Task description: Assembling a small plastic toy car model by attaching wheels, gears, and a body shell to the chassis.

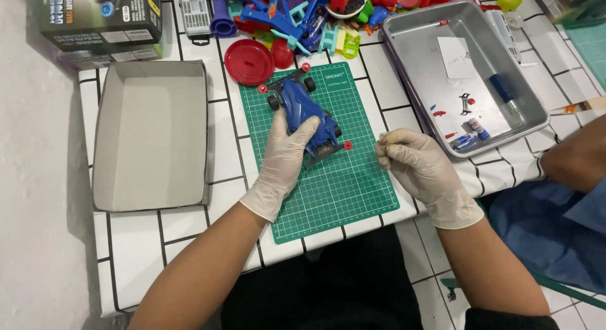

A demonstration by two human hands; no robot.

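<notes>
A blue toy race car (304, 113) with black wheels and small red rollers lies on a green cutting mat (344, 178). My left hand (284, 156), in a white glove, rests on the car's near side and holds it down. My right hand (413, 166), also gloved, hovers at the mat's right edge with its fingertips pinched on something tiny that I cannot make out.
An empty cardboard box lid (151, 134) lies to the left. A metal tray (464, 71) with small parts, a paper and a blue-handled tool sits at the right. Red lids (250, 61) and a heap of coloured plastic toys (303, 14) lie behind the mat. Another person's arm (574, 156) reaches in at the right.
</notes>
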